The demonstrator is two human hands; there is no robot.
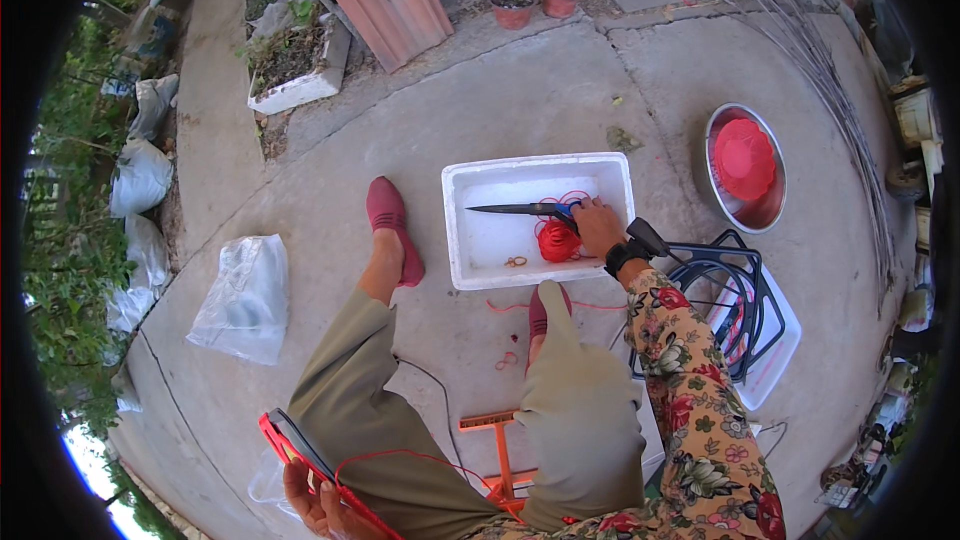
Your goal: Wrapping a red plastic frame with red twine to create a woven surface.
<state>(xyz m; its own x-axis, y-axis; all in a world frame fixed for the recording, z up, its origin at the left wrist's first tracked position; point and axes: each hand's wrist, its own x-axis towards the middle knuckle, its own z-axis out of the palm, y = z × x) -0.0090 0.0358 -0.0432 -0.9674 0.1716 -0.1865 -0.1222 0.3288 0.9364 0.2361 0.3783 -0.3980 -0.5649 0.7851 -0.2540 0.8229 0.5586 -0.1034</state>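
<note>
My right hand (600, 228) reaches into a white foam box (457, 240), its fingers closed on the blue handles of a pair of scissors (515, 208). The long dark blades point left across the box. Just below them, a ball of red string (558, 240) lies inside, with a small tan loop (516, 261) on the box floor. At the lower left, my left hand (325, 508) grips a long red-and-black object (300, 445); its exact kind is unclear. A thin red string (400, 453) trails from it over my lap.
A metal bowl with a red basket (744, 160) stands right of the box. Nearer are a dark metal frame (765, 315) and a white tray (775, 365). An orange stand (500, 450) is between my legs. A clear plastic bag (240, 298) lies left; potted plants (512, 5) stand ahead.
</note>
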